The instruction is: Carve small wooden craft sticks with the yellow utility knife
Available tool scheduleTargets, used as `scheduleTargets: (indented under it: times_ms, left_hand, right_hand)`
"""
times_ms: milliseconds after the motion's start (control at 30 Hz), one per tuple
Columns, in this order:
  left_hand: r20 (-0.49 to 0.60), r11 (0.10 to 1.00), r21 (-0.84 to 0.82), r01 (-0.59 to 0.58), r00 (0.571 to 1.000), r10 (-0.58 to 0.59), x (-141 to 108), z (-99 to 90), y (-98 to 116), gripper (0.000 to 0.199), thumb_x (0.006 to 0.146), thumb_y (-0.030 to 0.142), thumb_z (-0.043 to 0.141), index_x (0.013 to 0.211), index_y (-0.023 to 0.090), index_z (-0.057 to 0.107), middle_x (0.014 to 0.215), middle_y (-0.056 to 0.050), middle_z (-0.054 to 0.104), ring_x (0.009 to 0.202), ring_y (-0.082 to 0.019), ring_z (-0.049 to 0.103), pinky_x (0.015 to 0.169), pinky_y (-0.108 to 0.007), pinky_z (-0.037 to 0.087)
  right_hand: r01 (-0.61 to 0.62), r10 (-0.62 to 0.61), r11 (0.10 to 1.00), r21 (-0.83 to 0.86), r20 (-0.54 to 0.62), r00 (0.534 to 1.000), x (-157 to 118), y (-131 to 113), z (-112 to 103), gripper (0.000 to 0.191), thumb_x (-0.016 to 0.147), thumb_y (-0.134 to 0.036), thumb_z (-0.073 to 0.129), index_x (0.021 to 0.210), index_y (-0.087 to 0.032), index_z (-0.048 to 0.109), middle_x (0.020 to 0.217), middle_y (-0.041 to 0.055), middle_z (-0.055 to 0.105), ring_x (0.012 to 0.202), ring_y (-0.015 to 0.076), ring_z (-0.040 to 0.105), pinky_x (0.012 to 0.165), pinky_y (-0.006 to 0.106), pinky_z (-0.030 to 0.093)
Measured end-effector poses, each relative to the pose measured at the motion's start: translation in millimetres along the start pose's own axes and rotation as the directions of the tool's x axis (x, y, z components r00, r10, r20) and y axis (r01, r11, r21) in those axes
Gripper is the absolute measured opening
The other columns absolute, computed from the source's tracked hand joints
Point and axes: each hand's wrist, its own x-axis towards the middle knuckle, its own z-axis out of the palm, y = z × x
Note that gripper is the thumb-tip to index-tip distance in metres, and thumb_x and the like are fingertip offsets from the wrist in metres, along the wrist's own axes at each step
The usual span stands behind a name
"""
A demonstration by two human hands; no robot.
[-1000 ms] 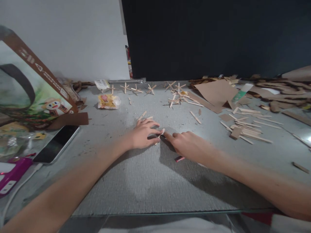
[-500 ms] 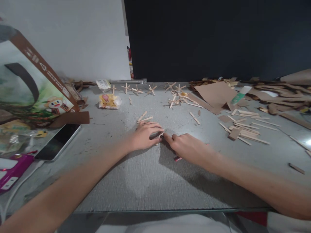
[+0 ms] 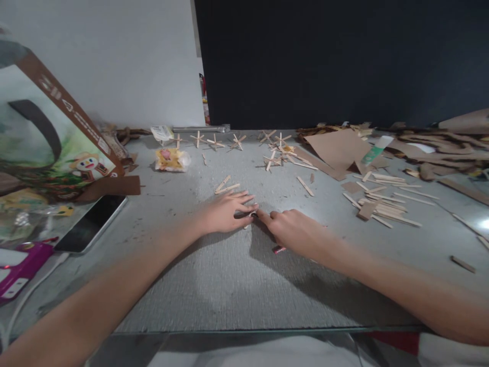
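At the middle of the table, my left hand [image 3: 225, 211] rests with its thumb and forefinger on a small craft stick [image 3: 246, 227], mostly hidden under the fingers; its other fingers stretch out flat. My right hand [image 3: 292, 227] is closed around a slim tool [image 3: 279, 250] whose dark red end shows below the palm. The forefinger of that hand points at the stick and meets the left fingertips; a dark tip shows there. Just beyond my left hand, two craft sticks [image 3: 228, 188] lie in a V shape. Another single stick [image 3: 305, 186] lies further right.
Several crossed-stick stars [image 3: 237, 141] stand along the back. To the right are a stick pile [image 3: 385, 206], cardboard [image 3: 332, 148] and a green-and-white glue stick [image 3: 376, 150]. A yellow packet [image 3: 170, 160], a phone [image 3: 91, 224] and a large printed box [image 3: 57, 137] are at left.
My left middle and ring fingers have straightened and spread a little. Both hands stay in nearly the same place; the view shifts very slightly.
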Motion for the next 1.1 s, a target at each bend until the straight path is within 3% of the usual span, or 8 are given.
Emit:
scheduleTargets:
  times_ms: [167,633,867,1100]
  left_hand:
    - [-0.014,0.999,-0.040,-0.002,1.000,0.001,1,2.1,-2,0.045,0.103,0.047,0.055,0.143,0.029,0.067,0.163,-0.005,0.049,0.158,-0.028,0.037,0.131,-0.055,0.027]
    - [-0.003,0.998,-0.055,0.029,1.000,-0.029,2,3.7,-2,0.046,0.103,0.051,0.055,0.143,0.031,0.067,0.164,-0.004,0.047,0.158,-0.027,0.036,0.132,-0.055,0.020]
    - [-0.012,0.996,-0.084,0.024,1.000,-0.025,1,1.2,-1,0.045,0.102,0.051,0.055,0.142,0.034,0.068,0.164,-0.002,0.048,0.158,-0.029,0.036,0.132,-0.056,0.022]
    - [-0.015,0.999,-0.036,0.018,1.000,-0.019,1,3.1,-1,0.045,0.102,0.050,0.054,0.140,0.033,0.069,0.163,-0.002,0.051,0.158,-0.027,0.038,0.131,-0.055,0.023]
  right_hand:
    - [-0.028,0.028,0.999,0.029,0.004,1.000,-1,-4,-3,0.072,0.087,-0.021,0.083,0.147,-0.002,0.047,0.093,0.0132,0.076,0.078,0.0307,0.077,0.056,0.035,0.047]
    - [-0.081,0.079,0.987,0.137,0.019,0.997,-2,-2,2,0.067,0.089,-0.024,0.083,0.144,-0.005,0.049,0.096,0.0151,0.077,0.083,0.0314,0.079,0.059,0.033,0.047]
    - [-0.018,0.018,0.998,0.055,0.012,1.000,1,-1,-1,0.075,0.084,-0.033,0.089,0.142,-0.005,0.052,0.088,0.0121,0.076,0.076,0.0298,0.077,0.055,0.032,0.043]
    - [0.043,-0.043,0.997,-0.063,0.006,0.999,2,-4,-12,0.069,0.083,-0.029,0.090,0.139,-0.007,0.056,0.084,0.0111,0.075,0.074,0.0283,0.077,0.055,0.032,0.044]
